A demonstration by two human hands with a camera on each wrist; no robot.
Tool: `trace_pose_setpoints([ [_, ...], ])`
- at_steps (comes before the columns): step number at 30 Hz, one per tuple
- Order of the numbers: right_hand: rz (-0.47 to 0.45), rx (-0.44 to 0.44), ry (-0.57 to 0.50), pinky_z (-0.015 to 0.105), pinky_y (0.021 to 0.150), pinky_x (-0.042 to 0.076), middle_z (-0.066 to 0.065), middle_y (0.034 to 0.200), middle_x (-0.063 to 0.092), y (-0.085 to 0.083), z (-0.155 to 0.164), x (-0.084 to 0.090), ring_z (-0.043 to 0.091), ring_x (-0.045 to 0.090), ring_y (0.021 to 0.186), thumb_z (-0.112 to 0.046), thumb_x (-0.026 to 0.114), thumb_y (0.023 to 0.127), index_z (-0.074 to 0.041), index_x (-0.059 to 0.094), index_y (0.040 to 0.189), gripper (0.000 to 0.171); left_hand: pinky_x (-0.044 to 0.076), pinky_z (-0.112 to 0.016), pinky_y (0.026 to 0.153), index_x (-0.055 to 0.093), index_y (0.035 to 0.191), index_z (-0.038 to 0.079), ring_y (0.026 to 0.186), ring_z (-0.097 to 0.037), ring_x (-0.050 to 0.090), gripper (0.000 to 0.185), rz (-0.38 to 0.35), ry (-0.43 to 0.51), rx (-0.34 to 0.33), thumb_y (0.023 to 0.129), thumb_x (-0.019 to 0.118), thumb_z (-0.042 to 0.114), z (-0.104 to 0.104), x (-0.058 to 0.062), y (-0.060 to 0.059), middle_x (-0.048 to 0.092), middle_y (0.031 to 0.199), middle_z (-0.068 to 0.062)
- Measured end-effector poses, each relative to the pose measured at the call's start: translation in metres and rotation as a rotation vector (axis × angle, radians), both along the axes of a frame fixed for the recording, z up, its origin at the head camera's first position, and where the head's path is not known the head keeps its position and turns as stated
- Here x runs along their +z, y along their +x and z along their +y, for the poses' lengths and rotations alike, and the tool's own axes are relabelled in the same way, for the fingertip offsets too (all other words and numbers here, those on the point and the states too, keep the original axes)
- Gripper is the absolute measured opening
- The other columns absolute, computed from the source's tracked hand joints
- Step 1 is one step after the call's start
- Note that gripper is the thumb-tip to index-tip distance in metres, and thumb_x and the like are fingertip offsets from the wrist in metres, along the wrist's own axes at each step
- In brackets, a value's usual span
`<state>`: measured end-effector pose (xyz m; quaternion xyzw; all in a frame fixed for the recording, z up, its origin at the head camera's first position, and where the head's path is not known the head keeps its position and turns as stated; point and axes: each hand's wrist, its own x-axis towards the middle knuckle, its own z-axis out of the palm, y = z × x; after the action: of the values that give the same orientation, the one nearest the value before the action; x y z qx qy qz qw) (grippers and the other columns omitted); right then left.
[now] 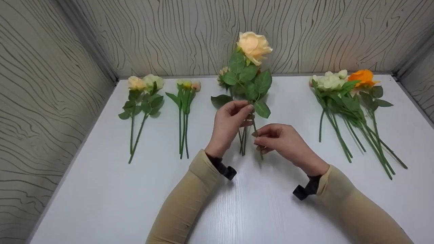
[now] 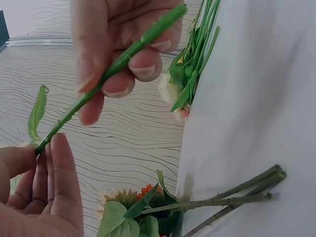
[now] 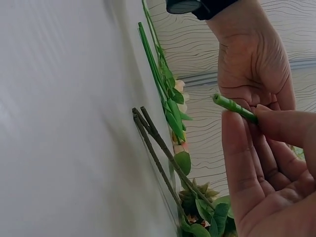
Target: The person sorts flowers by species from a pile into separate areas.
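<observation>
A peach rose [image 1: 254, 47] with green leaves is held upright above the table by both hands. My left hand [image 1: 230, 120] pinches its stem just beneath the leaves. Lower down, my right hand [image 1: 283, 140] pinches the same stem between thumb and fingers. The cut stem end [image 3: 227, 102] pokes out past the right fingers in the right wrist view. Behind the rose, a small bunch of flowers lies on the table, partly hidden, its brown stems [image 2: 242, 197] showing in the left wrist view along with an orange-red bloom [image 2: 147, 189].
On the white table [image 1: 101, 200], two flowers with rose-like leaves [image 1: 135, 105] lie at left, beside several tulips [image 1: 184, 98]. A larger pile at right has white blooms [image 1: 329, 81] and an orange flower [image 1: 363, 78]. Patterned panels [image 1: 169, 37] stand along the back and sides.
</observation>
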<state>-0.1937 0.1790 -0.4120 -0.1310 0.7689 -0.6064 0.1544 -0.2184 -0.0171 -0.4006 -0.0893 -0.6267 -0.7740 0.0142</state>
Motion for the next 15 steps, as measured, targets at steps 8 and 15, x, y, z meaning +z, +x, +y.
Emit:
trace_pose_setpoints([
  [8, 0.005, -0.034, -0.014, 0.039, 0.075, 0.062, 0.02, 0.099, 0.072, 0.0, 0.001, 0.001, 0.026, 0.072, 0.086, -0.018, 0.077, 0.094, 0.009, 0.068, 0.118, 0.037, 0.061, -0.038, 0.082, 0.068, 0.116, 0.003, 0.094, -0.027, 0.07, 0.021, 0.001, -0.017, -0.06, 0.098, 0.072, 0.012, 0.003, -0.001, 0.001, 0.07, 0.104, -0.013],
  [15, 0.005, -0.013, -0.008, 0.042, 0.08, 0.061, 0.023, 0.109, 0.069, 0.0, 0.003, 0.003, 0.031, 0.071, 0.092, -0.03, 0.075, 0.096, -0.003, 0.07, 0.123, 0.038, 0.061, -0.038, 0.081, 0.067, 0.116, 0.003, 0.095, -0.029, 0.071, 0.018, -0.004, -0.096, -0.026, 0.099, 0.068, 0.009, -0.018, 0.0, -0.008, 0.069, 0.105, -0.013],
])
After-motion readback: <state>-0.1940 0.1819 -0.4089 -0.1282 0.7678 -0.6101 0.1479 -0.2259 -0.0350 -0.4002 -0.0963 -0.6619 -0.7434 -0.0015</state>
